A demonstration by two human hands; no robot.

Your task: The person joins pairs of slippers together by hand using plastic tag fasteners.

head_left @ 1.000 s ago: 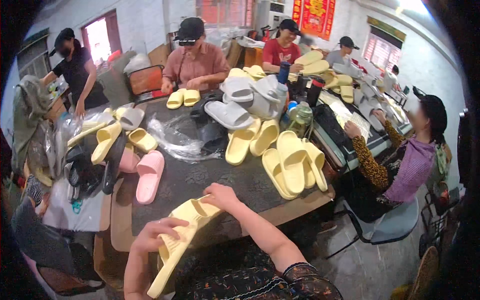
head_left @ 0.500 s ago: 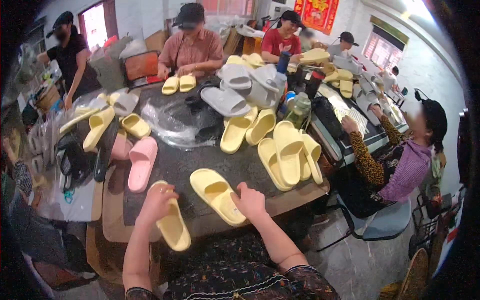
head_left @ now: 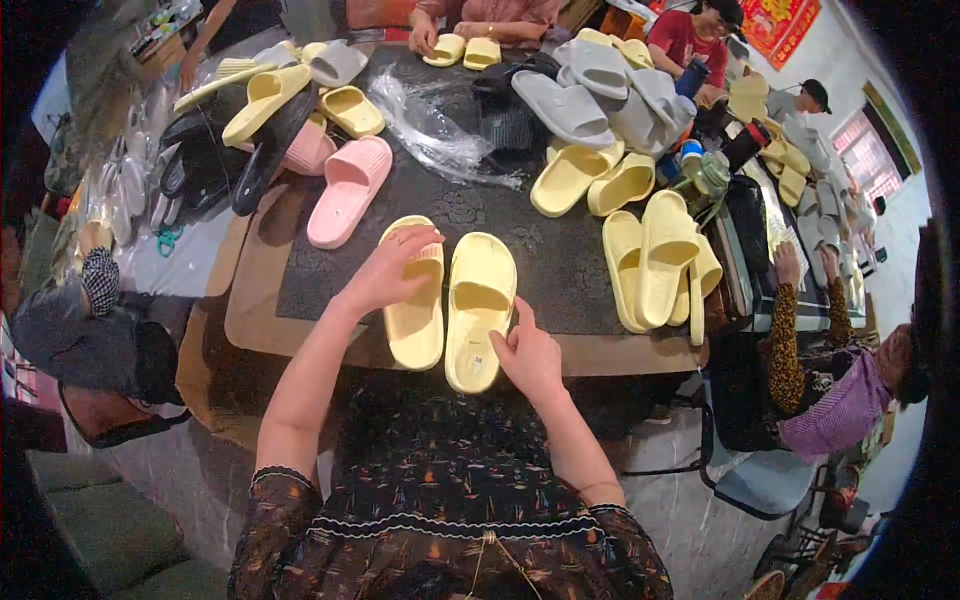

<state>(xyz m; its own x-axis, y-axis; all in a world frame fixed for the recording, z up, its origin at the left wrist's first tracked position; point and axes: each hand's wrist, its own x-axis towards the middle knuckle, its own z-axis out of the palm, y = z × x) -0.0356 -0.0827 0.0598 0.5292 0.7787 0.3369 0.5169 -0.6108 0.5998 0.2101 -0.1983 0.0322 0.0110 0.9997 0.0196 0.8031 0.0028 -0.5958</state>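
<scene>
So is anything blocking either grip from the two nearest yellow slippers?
Nothing visible stands in the way: the left grip lies over the left slipper, and the right grip is at the edge of the right slipper.

White wall (head_left: 906, 232) with bright window (head_left: 868, 158) and red poster (head_left: 779, 28), grey floor (head_left: 665, 505), pale chair (head_left: 765, 488), dark-topped table (head_left: 560, 275)

Kinda matt, rubbery-looking yellow slippers (head_left: 470, 315) nearside of the front pink slipper (head_left: 348, 195), super shiny crinkled plastic film (head_left: 425, 125) beyond it
</scene>
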